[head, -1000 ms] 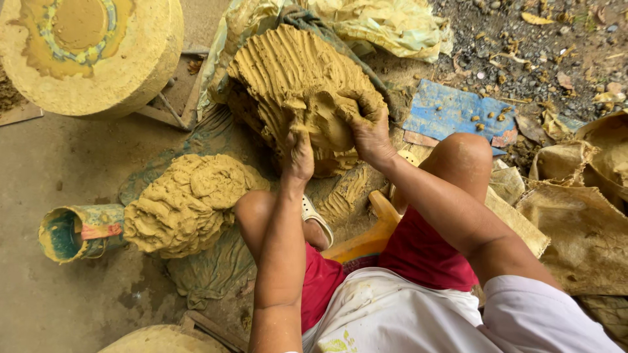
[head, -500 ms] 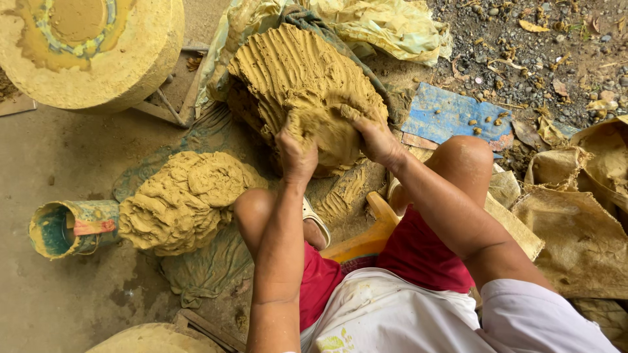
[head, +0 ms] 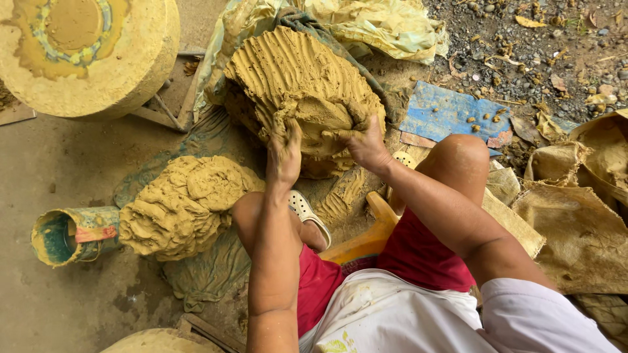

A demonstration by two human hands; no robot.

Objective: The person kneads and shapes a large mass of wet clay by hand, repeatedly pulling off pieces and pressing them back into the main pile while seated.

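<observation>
- A bare, clay-smeared concrete floor (head: 39,196) meets gravel and dry leaves at the upper right.
- A big ridged mound of ochre wet clay (head: 294,78) sits on crumpled pale plastic sheeting (head: 366,23), just ahead of the seated person's knees.
- The left hand (head: 284,157) presses against the mound's near face, fingers curled into the clay and gripping a lump of it.
- The right hand (head: 363,145) digs in beside it, fingers hooked over a torn clay edge.
- A smaller, lumpy heap of the same clay (head: 180,206) lies on a dark cloth to the left.
- A clay-coated cylindrical can with a teal inside (head: 65,235) lies on its side beside that heap.
- A thick round clay-caked wheel (head: 85,52) stands at the upper left.
- A blue flat board (head: 451,111) and tan sacks (head: 575,216) lie to the right.
</observation>
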